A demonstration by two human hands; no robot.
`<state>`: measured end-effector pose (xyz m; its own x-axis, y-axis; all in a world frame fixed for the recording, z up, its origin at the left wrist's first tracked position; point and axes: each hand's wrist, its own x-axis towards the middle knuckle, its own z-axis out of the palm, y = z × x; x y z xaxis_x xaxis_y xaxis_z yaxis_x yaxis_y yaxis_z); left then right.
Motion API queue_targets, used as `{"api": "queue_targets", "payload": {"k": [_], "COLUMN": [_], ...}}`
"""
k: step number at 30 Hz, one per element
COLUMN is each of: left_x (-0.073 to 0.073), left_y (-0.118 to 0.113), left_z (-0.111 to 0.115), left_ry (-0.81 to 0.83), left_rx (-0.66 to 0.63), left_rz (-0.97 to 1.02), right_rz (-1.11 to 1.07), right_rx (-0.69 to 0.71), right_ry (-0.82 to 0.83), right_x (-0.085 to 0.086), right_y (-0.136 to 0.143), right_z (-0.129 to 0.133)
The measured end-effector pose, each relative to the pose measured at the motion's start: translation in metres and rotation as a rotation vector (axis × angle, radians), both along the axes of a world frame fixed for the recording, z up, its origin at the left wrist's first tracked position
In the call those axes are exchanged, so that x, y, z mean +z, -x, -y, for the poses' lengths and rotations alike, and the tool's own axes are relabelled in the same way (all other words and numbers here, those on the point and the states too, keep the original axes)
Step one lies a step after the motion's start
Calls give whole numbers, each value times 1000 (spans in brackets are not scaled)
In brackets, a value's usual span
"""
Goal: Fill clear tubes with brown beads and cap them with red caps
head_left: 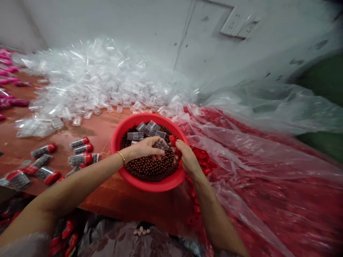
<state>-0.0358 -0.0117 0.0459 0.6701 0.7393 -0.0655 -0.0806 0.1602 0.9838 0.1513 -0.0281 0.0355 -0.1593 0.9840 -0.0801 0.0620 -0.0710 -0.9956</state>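
Note:
A red plastic basin (118, 137) stands on the table, full of small round dark-brown beads (150, 166). Several clear plastic cases (135, 136) lie on the beads at its far side. Over the basin, my left hand (147, 147), with a gold bracelet on its wrist, has its fingers closed on a clear case (162, 144). Just to the right, at the basin's rim, my right hand (186, 155) pinches a red cap (173, 140) close beside that case. Cap and case appear apart, and the right fingertips are partly hidden.
Filled cases with red caps (80, 149) lie on the table (100, 132) to the left. A large heap of clear cases (107, 82) is piled against the wall. Red caps (202, 159) spill from a big clear bag (254, 171) on the right. Pink pieces (8, 78) lie far left.

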Motion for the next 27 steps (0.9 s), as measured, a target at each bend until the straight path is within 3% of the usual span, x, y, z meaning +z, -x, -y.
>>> {"api": "queue_targets", "payload": {"k": [4,9,15,22,24,27], "left_x": [1,4,-1,-8,-7,-4], "left_y": [-1,-2,-5,-4,-6,-10], "left_z": [0,2,3,0,1,2], "left_ry": [-68,-136,-247,-476,-452,-396], "left_rx": [25,84,183,172,130,22], "left_rz": [-89,-174,-186,-297,-267,-215], "right_rz": [193,515,874,992,944,725], "right_rx": [43,135,90,121,115,-19], "right_ry": [-171,-528,-668,-807,-814,-774], "right_x": [-2,7,4,-5,1,11], "right_y": [4,0,6,4,-2,-4], "right_z": [2,6,14,22,23,18]}}
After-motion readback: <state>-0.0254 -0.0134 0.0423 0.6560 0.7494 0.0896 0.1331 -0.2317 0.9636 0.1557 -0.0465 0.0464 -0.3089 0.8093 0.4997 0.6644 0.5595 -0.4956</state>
